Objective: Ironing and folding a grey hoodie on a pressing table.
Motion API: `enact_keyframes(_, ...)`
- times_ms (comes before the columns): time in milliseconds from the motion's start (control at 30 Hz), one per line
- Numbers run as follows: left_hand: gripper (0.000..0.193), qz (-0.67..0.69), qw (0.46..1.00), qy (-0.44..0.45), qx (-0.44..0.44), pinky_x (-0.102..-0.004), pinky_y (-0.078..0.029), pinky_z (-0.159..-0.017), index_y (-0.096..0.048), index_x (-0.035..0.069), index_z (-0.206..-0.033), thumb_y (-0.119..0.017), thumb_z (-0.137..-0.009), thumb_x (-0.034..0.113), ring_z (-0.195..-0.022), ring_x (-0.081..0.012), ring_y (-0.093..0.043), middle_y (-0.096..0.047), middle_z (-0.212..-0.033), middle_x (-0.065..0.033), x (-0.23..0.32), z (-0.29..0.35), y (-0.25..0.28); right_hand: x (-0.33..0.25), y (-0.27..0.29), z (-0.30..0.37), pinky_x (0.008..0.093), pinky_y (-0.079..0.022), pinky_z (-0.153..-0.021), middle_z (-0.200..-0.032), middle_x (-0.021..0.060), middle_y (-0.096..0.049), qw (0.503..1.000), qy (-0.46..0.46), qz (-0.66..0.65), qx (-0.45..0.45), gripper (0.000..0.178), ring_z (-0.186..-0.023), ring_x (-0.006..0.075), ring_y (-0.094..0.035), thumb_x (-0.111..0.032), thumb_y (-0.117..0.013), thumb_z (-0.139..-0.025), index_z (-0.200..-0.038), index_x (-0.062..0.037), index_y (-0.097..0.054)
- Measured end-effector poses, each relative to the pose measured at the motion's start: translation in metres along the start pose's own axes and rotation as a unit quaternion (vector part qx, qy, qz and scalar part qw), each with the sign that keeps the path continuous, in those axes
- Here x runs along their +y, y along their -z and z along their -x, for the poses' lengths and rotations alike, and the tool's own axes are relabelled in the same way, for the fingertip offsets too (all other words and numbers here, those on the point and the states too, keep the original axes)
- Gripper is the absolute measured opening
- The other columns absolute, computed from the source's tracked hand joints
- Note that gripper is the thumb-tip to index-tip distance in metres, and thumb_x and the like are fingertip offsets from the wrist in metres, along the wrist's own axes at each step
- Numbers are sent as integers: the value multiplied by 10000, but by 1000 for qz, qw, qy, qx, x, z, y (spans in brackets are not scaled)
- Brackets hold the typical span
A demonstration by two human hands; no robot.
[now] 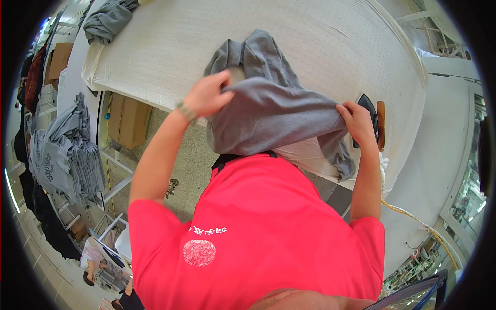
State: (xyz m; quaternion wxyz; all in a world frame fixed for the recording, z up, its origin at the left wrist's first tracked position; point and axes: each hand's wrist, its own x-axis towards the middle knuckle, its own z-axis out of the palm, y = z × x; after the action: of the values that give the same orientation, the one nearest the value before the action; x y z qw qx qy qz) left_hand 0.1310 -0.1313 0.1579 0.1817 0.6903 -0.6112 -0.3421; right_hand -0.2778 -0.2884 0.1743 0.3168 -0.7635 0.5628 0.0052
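A grey knit garment [274,116] is stretched between my two hands over the near edge of a padded table. My left hand [209,95] is slightly blurred, its fingers closed on the garment's left edge. At the other side my right hand [359,122] pinches the cloth between thumb and fingers. A narrow, sleeve-like part hangs down below the right hand. The garment's far part lies bunched on the white table cover [330,57]. Just right of my right hand stands a dark iron [367,111], partly hidden by that hand.
A brown strip [381,126] is beside the iron, and a yellowish cord [418,222] trails off right. Another grey garment [107,23] lies at the table's far left. Stacked grey garments [67,155] hang at left, near a cardboard box [129,121]. Other people are at lower left.
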Motion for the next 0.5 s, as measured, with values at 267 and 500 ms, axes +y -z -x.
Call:
enact_keyframes(267,270,210,946,246,-23,-279,-504,-692,-667,21,-1002,-791,-899,237,-761,-84,-593,-665,-824,-6,9,143,-1,-65,-60,-92,477,-553,-881,-1157,196,-705,978,175,96,-68,356,-1084,399,-671,-198,-661,-960,-1299,-91,-646)
enact_keyframes(500,160,464,845,257,74,-254,-506,-711,-693,40,-1004,-760,-948,174,-799,-54,-605,-678,-884,31,14,183,-15,-157,-100,-162,518,-537,-898,-1186,179,-689,923,321,185,-103,408,-1068,411,-674,-102,-607,-942,-1346,-149,-583)
